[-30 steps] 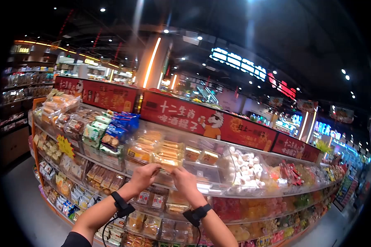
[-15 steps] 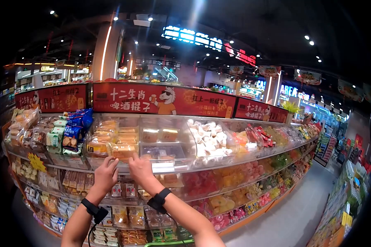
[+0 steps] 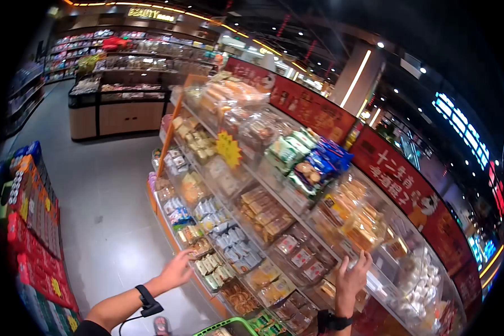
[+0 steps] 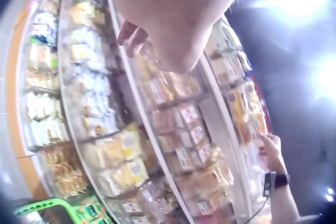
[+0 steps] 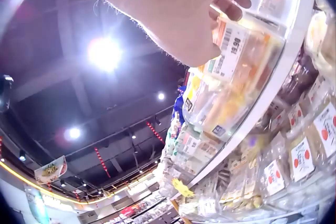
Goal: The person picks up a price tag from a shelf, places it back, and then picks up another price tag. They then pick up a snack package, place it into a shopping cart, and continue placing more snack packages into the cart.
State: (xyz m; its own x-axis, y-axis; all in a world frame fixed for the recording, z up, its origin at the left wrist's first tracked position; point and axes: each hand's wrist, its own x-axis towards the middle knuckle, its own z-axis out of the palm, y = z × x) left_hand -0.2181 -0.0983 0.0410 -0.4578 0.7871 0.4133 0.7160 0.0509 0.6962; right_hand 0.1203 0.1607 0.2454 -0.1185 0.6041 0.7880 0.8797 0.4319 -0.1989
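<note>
My left hand (image 3: pixel 176 273) is held out in front of the lower shelves with nothing in it; its fingers are loosely bent. In the left wrist view, the left hand's fingertips (image 4: pixel 134 37) overlap the racks of packets. My right hand (image 3: pixel 353 277) is raised, fingers apart, at the front edge of the top shelf, just below a clear-wrapped pack of golden pastries (image 3: pixel 363 228). From the right wrist, the right hand's fingers (image 5: pixel 233 3) curl loosely beside a price label (image 5: pixel 231 50) reading 19.90. Both wrists wear dark bands.
Tiered shelves hold bagged snacks, with blue cookie bags (image 3: pixel 322 162) and white sweets (image 3: pixel 420 283) in the top bins. A green basket rim (image 3: pixel 229 323) shows at the bottom. Stacked red cartons (image 3: pixel 33 252) stand at left, across an aisle floor (image 3: pixel 109 224).
The head view has swung left and tilted. Both hands were together at the golden pastry pack; the left has moved away to the left and lower, while the right stays near the pack.
</note>
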